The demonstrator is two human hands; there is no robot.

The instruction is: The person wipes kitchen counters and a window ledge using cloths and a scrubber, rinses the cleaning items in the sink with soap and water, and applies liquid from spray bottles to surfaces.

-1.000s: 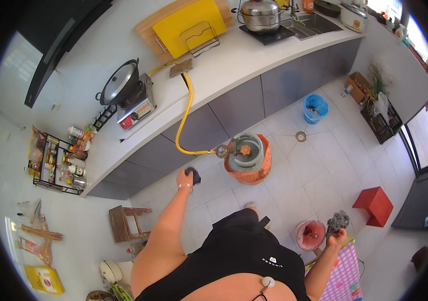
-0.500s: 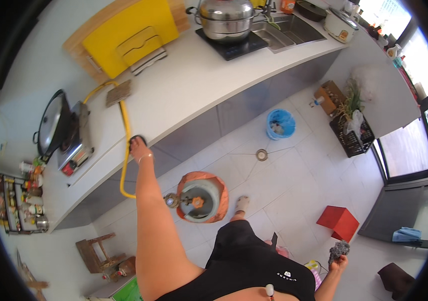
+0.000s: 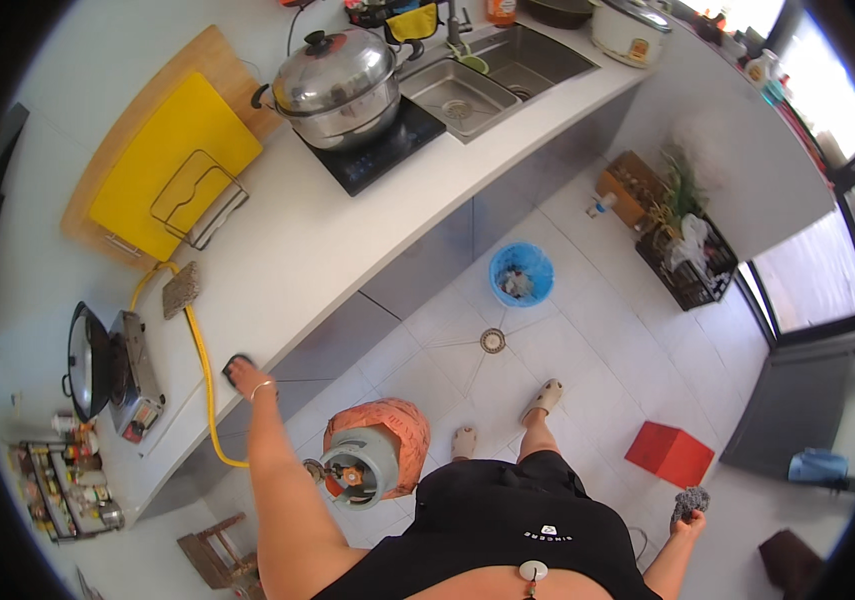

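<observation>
The left hand (image 3: 244,375) rested at the counter (image 3: 317,250) edge. Beyond it, the white surface lay free up to the wire rack (image 3: 197,198) and the yellow board (image 3: 162,160). Just to its left the yellow hose (image 3: 202,365) crossed the counter, and further left the small stove (image 3: 135,375) blocked the way. Below the hand, the orange gas cylinder (image 3: 379,450) stood on the floor. Around the right hand (image 3: 688,510) the tiles were open; only the red box (image 3: 669,452) stood near.

Steel pot (image 3: 335,85) on black cooktop (image 3: 372,145), yellow board (image 3: 169,160), blue bin (image 3: 521,273), red stool (image 3: 669,452), orange gas cylinder (image 3: 377,448)
</observation>
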